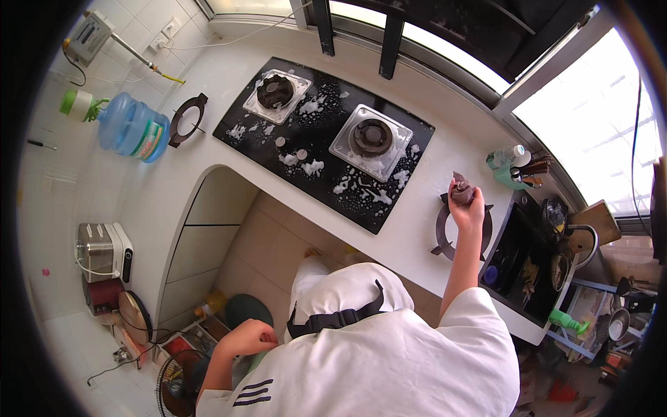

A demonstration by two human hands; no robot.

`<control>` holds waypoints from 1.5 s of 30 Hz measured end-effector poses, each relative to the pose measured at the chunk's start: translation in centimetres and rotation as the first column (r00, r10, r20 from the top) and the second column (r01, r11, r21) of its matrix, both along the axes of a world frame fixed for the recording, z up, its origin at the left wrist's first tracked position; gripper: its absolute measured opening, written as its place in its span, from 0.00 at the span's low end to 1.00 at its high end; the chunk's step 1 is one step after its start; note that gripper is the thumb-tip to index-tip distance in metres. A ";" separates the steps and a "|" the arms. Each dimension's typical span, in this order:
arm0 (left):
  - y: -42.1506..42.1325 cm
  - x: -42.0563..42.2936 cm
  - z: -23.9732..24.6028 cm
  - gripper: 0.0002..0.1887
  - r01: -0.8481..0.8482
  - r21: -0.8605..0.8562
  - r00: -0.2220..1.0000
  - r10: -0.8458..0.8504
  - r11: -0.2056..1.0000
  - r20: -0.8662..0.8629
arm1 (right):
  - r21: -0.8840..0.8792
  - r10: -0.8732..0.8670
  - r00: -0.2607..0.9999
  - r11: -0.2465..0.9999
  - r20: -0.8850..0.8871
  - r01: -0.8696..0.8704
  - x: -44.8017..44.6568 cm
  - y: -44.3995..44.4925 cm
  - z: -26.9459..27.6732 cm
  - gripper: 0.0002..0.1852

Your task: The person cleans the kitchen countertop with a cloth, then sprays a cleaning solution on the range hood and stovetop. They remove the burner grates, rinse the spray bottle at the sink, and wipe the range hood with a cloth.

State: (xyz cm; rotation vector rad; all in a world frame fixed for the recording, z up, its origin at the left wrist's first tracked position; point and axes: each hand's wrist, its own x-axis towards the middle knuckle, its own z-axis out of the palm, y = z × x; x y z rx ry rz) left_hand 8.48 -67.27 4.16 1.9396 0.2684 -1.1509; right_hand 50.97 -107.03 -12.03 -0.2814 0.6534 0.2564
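My right hand (467,208) holds a crumpled brown cloth (462,192) above a dark pan support (443,234) lying on the white counter (411,229). My left hand (249,336) is low beside my body, fingers curled; whether it holds anything is not plain. Before me lies a black glass gas hob (323,135), spotted with white foam and droplets. Its left burner (274,92) and right burner (372,137) are bare of pan supports, each in a square metal tray. Foam also surrounds the two knobs (291,148). A second pan support (180,136) stands at the left.
A blue water bottle (134,127) lies on the left. At the right are a utensil holder (508,177), a black sink (521,260) with dishes, and a green spray bottle (569,321). A fan (180,385) stands low at the left. Range hood parts overhang the hob's back.
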 end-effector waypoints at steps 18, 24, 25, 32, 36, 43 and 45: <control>28.3 14.6 -3.7 0.15 0.214 0.201 0.785 -0.291 0.956 0.547 | -0.067 -0.480 0.832 0.854 0.279 0.516 -7.6 6.5 11.6 0.18; 33.8 20.9 -6.0 0.15 0.326 0.438 0.476 -0.546 0.838 0.689 | -0.043 -0.339 0.598 0.846 0.726 0.531 -4.1 9.1 25.1 0.20; 34.1 21.4 -5.4 0.16 0.329 0.445 0.506 -0.553 0.833 0.661 | -0.053 -0.377 0.580 0.806 0.722 0.590 -3.0 11.5 28.3 0.20; 31.9 24.5 -2.8 0.22 0.381 0.448 0.605 -0.585 0.809 0.540 | 0.009 -0.326 0.522 0.854 0.788 0.520 5.1 15.1 40.9 0.18; 32.3 24.4 -3.3 0.24 0.355 0.374 0.715 -0.506 0.857 0.483 | 0.048 -0.361 0.382 0.777 0.850 0.628 10.1 12.3 46.0 0.19; 32.7 23.3 -2.5 0.18 0.106 0.124 0.900 -0.148 0.987 0.410 | 0.342 -0.420 0.034 0.781 0.907 0.523 14.0 14.9 53.8 0.24; 32.5 23.5 -3.2 0.17 0.051 0.039 0.916 -0.062 0.998 0.397 | 0.421 -0.449 -0.080 0.742 0.890 0.522 14.9 15.1 54.7 0.23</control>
